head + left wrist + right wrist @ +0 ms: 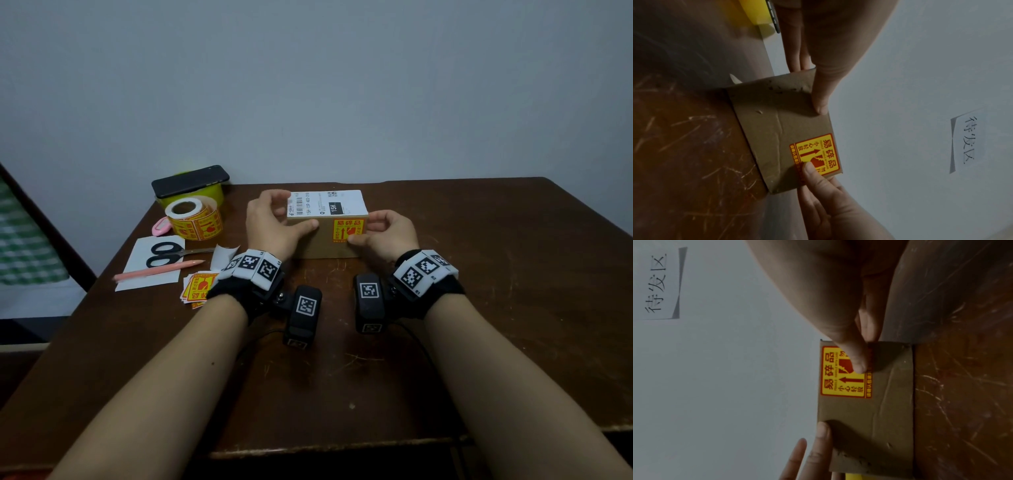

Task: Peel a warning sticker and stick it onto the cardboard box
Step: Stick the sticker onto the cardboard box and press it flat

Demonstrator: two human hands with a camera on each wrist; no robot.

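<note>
The warning sticker [348,231] already lies on the near face of the cardboard box [327,245], at its right end, where the right hand [388,234] presses it with the thumb, other fingers curled round the box's right end, while the left hand [274,222] grips the left end, so the step in hand seems to be the smoothing, and next probably both hands let go.

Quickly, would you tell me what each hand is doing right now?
Left hand: grips the left end of the cardboard box, thumb on its front.
Right hand: thumb presses the warning sticker onto the box front.
</note>
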